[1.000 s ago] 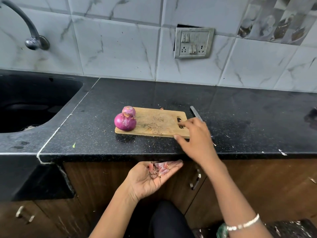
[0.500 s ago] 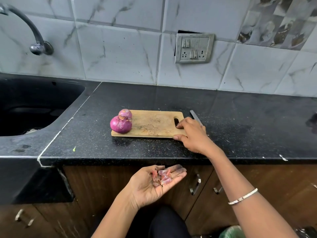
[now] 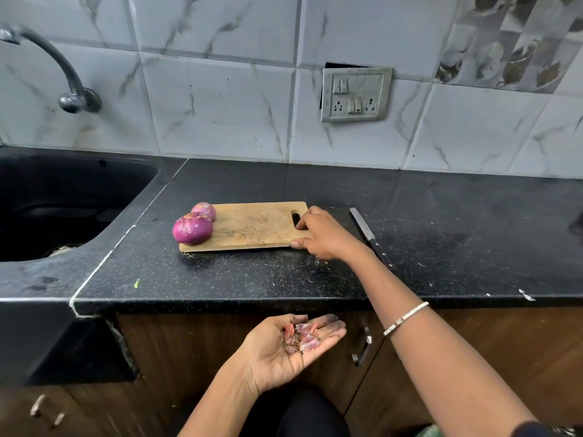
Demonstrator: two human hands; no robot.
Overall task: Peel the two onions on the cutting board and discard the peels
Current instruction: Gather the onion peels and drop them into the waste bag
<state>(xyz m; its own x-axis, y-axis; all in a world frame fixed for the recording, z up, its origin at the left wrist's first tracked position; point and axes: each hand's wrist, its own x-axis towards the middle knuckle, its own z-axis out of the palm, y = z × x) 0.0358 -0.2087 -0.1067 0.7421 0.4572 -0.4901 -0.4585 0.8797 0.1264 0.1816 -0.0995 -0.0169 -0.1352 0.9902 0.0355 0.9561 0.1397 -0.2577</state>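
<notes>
Countertop [image 3: 284, 279]: black speckled stone, dusted with small flecks of skin near the front edge.
Sink [image 3: 63, 200]: dark basin set in at the left, well apart from both hands.
Cutting board [image 3: 252, 225]: wooden, flat on the counter, long axis running left to right along the front edge, slot handle at the right end.
Right hand [image 3: 325, 236]: clasped the handle end, fingertips curled at the slot, thumb on the near edge.
Left hand [image 3: 284, 351]: palm up below the counter edge, fingers loosely spread and slightly cupped as a tray.
Larger onion [image 3: 192, 228]: on the board's far left end, purple and mostly bare, touching its neighbour.
Smaller onion [image 3: 204, 211]: just behind it, also on the left end.
Knife [image 3: 369, 234]: on the counter just right of the right hand, untouched.
Peels [image 3: 299, 337]: small pink and brown scraps lying loose in the left palm.
Bearing: both onions lay leftward along the board from the right hand; the left hand was nearer the body.
Judgement: peeling looked done; the peels were not yet discarded. No bin identifiable.
</notes>
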